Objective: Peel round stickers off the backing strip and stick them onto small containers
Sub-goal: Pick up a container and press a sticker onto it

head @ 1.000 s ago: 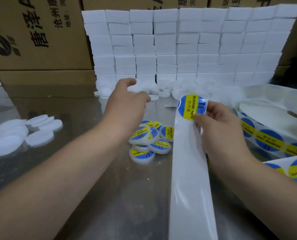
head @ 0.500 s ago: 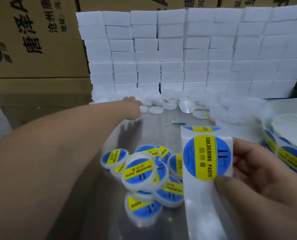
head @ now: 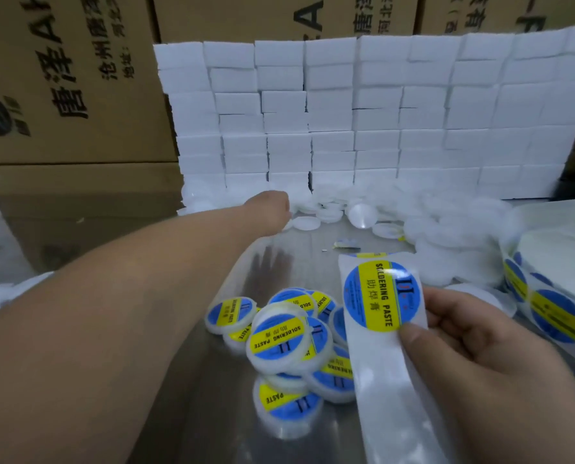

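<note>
a: nearest you, your right hand (head: 487, 360) keeps the strip (head: 393, 373) up in front of you. the thumb (head: 420, 339) presses on the front, just under the sticker (head: 381, 296), and the other fingers curl behind, so it's a pinch on the strip. has that changed?

b: hardly. compared with half a second ago the sticker sits in about the same place, still flat on the strip, no edge lifted that i can see. a second ago you held it lower and farther out.

a: just left of the strip, the labelled tubs (head: 282, 339) lie heaped on the table (head: 192, 413), some leaning on each other. none has moved.

b: what has moved is your left arm. a second ago your left hand (head: 272, 204) hovered over that heap; now it's stretched far out to the blank tubs (head: 308, 222) at the foot of the white blocks (head: 363, 122).

a: are its fingers closed on one?

b: you can't tell. the hand is seen from behind and the fingers are hidden.

a: so what does it mean?

b: likely you're fetching the next blank tub. peeling hasn't begun. to the right, the roll (head: 547, 296) holds plenty more stickers.
</note>
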Demonstrator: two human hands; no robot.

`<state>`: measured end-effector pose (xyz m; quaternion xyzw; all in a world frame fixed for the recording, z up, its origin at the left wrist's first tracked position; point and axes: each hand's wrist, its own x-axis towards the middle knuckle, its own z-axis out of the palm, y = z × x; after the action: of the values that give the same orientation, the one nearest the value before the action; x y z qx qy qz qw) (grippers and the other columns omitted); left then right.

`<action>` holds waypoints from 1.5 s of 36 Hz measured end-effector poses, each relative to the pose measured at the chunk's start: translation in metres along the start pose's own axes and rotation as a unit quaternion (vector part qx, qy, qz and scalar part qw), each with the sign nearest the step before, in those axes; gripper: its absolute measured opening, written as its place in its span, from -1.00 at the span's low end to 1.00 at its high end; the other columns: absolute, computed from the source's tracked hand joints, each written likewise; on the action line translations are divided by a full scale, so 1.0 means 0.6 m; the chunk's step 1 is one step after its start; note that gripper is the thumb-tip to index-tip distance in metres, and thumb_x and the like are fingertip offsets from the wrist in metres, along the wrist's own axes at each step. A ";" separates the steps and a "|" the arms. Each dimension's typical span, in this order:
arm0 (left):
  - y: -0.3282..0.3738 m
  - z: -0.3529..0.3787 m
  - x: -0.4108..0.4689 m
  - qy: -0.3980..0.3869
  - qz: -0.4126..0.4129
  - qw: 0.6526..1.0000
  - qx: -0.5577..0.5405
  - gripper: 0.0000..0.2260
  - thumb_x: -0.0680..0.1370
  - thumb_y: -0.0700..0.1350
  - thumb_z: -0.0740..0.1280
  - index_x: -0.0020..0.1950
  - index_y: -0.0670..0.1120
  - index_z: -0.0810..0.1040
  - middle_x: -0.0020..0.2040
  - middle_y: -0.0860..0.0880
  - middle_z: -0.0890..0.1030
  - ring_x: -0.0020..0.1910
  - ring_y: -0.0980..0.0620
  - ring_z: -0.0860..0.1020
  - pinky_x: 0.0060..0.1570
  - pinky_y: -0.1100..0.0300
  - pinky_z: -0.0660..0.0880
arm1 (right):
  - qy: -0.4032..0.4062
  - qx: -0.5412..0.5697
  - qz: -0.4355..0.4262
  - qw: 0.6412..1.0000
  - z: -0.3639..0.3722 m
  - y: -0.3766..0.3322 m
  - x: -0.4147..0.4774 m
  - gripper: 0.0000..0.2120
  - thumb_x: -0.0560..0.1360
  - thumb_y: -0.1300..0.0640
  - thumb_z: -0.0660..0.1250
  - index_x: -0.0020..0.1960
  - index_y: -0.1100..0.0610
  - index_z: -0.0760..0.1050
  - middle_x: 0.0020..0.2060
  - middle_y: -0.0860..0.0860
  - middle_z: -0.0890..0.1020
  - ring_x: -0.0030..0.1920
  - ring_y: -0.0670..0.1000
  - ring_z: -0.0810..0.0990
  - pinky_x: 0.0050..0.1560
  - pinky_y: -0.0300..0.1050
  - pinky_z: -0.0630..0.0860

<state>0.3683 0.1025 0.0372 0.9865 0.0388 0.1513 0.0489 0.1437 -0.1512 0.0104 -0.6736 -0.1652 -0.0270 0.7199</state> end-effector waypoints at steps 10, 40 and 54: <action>-0.008 -0.003 -0.029 -0.078 -0.020 0.997 0.000 -0.59 0.59 -0.03 0.10 0.41 -0.12 0.28 0.42 -0.14 0.32 0.35 -0.13 0.32 0.24 0.13 0.26 | -0.038 0.013 -0.008 0.999 0.008 -0.026 -0.004 -0.51 0.39 0.46 0.30 -0.20 -0.17 0.60 -0.40 -0.07 0.68 -0.44 -0.19 0.61 -0.42 -0.44 0.46; 0.005 0.016 -0.068 -0.069 -0.105 0.990 -0.068 -0.58 0.50 0.15 0.27 0.13 -0.17 0.48 0.06 -0.14 0.54 -0.04 -0.11 0.50 -0.18 0.18 0.33 | -0.036 -0.018 -0.023 0.999 0.008 -0.009 -0.001 -0.53 0.41 0.36 0.30 -0.12 -0.26 0.54 -0.36 -0.11 0.68 -0.38 -0.20 0.61 -0.36 -0.39 0.47; 0.130 -0.143 -0.264 0.098 -0.110 0.862 -0.485 -0.76 0.54 -0.20 0.16 0.16 0.05 0.29 0.04 -0.08 0.55 -0.15 -0.07 0.49 -0.14 0.02 0.53 | 0.011 -0.121 -0.032 0.992 0.007 -0.009 -0.001 -0.88 0.45 0.19 0.31 -0.16 0.00 0.58 -0.30 -0.21 0.65 -0.36 -0.26 0.52 -0.33 -0.43 0.41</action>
<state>0.1963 0.0180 0.0806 0.8078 0.0733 0.2401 0.5333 0.1409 -0.1476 0.0154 -0.7501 -0.1743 -0.0772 0.6333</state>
